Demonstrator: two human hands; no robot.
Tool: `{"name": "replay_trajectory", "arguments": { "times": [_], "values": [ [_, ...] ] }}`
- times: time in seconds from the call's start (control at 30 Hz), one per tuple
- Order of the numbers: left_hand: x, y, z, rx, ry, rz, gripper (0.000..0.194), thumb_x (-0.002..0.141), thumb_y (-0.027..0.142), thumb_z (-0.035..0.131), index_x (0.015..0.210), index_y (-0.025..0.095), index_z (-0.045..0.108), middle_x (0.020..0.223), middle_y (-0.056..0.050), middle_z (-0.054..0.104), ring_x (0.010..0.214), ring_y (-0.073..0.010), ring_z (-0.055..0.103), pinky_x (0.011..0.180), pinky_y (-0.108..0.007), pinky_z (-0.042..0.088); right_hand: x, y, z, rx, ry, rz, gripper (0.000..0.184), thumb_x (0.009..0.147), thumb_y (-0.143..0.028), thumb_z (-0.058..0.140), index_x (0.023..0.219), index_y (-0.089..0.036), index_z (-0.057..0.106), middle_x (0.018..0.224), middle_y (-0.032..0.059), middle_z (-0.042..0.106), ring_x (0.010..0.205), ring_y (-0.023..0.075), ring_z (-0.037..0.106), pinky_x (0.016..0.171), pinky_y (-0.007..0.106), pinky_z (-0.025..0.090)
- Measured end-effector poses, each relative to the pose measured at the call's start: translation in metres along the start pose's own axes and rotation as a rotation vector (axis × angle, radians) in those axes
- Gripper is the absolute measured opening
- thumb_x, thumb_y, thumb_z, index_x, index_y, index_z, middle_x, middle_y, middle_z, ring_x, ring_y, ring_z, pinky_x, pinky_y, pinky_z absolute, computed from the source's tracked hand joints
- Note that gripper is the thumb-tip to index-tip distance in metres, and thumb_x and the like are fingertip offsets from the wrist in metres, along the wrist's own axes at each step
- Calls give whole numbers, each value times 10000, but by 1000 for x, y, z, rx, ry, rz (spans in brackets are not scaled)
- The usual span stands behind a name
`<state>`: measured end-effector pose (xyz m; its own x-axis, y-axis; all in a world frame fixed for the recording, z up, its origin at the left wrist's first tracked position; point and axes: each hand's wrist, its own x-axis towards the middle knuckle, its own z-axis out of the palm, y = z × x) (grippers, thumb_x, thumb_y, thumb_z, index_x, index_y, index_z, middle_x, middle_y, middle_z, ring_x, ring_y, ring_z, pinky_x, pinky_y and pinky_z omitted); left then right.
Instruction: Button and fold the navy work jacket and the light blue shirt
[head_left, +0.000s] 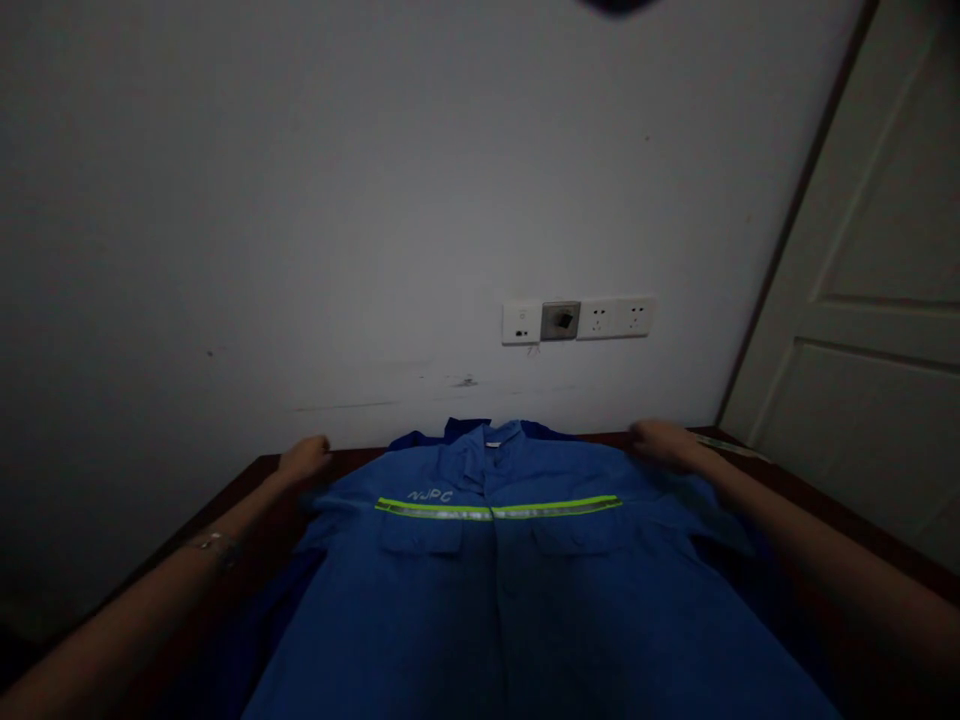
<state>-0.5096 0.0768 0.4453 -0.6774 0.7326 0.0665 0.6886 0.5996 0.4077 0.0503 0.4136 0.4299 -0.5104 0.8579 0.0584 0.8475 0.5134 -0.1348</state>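
A blue short-sleeved work shirt (pixel 480 580) lies spread face up, its collar towards the wall. It has a yellow-green and silver reflective band across the chest, white lettering at the left and two flapped pockets. Darker blue cloth (pixel 409 440) shows from under it at the collar and sides. My left hand (pixel 306 457) is beyond the left shoulder, apart from the shirt, its fingers curled closed with nothing visible in them. Close to the right shoulder is my right hand (pixel 661 443), smeared by motion; its fingers cannot be made out. Both sleeve ends are blurred.
The shirt rests on a dark reddish-brown tabletop (pixel 799 490) against a pale wall (pixel 337 200). Sockets and switch plates (pixel 577 320) sit low on the wall. A panelled door (pixel 870 330) stands at the right. A thin pale strip (pixel 731 446) lies near the table's right back corner.
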Motion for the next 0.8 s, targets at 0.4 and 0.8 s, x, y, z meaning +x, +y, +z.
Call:
{"name": "replay_trajectory", "arguments": {
  "times": [0.4,0.8],
  "values": [
    [-58,182,113,136,-22,769,297,807,320,474,1041,152,546,1089,-127,562,1036,-224,500,904,-309,362,-28,-194,13,33,165,-403,241,803,-203,414,915,-140,618,951,146,640,884,238,593,740,290,399],
    [-47,215,135,118,-100,339,487,743,569,502,915,118,566,930,-190,600,912,-313,578,716,-350,423,-2,-195,45,896,37,19,455,795,-501,478,1066,-138,441,823,92,630,563,147,595,406,208,423]
  ]
}}
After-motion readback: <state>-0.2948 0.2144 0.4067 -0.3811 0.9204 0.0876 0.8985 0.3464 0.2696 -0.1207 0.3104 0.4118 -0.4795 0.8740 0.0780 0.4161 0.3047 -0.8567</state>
